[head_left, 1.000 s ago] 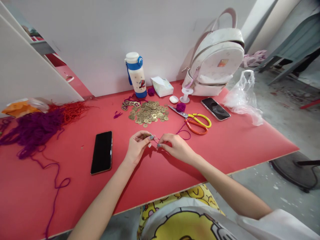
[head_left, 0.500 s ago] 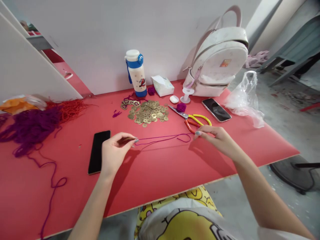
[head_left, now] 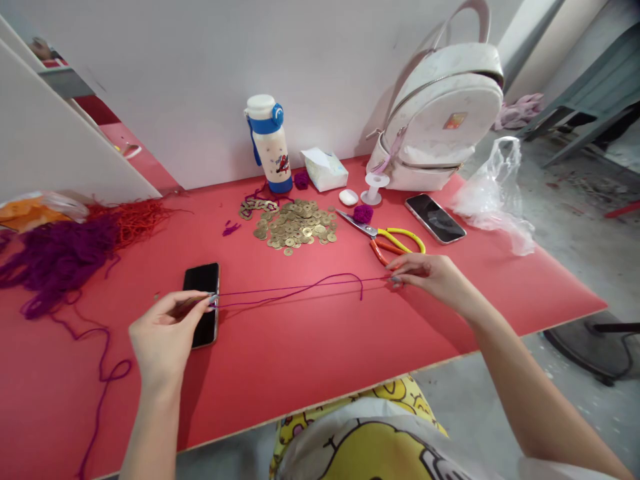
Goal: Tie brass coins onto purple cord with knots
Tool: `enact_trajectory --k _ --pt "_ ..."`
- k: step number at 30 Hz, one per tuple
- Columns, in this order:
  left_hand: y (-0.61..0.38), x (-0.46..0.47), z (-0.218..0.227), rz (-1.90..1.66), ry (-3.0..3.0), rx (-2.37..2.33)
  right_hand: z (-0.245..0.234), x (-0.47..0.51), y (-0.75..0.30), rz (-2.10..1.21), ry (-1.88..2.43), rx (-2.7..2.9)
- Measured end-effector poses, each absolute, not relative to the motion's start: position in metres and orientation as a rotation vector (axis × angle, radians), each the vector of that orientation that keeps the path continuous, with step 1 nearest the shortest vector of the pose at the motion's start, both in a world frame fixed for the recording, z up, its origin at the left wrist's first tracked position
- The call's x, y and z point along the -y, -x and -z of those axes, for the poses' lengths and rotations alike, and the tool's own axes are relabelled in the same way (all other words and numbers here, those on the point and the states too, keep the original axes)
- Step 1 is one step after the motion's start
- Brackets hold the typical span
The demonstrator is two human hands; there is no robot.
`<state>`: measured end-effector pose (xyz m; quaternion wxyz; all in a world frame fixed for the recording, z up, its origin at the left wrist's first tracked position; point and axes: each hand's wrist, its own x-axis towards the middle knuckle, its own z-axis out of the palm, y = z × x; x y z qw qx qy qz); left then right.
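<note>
Yarn [head_left: 270, 290] spans both hands, long axis left-right, over the near side of the table [head_left: 300, 360]. Left hand [head_left: 161, 330] pinches one end above the phone [head_left: 209, 327]; right hand [head_left: 443, 279] pinches the other, just beside the scissors [head_left: 370, 231] handles. One run looks straight, near taut. Second run leaves the left pinch slack, crosses the first, hooks down to a free tip left of the right fingers. Right hand is nearer that tip. Coins [head_left: 300, 223] sit beyond the yarn, untouched. Can't tell what's inside the left palm.
</note>
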<state>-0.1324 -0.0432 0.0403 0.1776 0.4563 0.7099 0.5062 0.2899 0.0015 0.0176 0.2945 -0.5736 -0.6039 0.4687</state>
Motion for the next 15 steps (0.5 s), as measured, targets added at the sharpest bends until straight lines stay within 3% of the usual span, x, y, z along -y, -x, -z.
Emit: enact_trajectory --k 8,15 --pt "0.136 0.036 -0.045 -1.421 -1.343 -2.011 -0.017 -0.007 -0.287 -0.715 1.880 1.828" --pt "0.087 0.024 -0.053 -1.258 -1.526 -1.674 -0.049 -0.022 -0.230 -0.645 1.450 2.122"
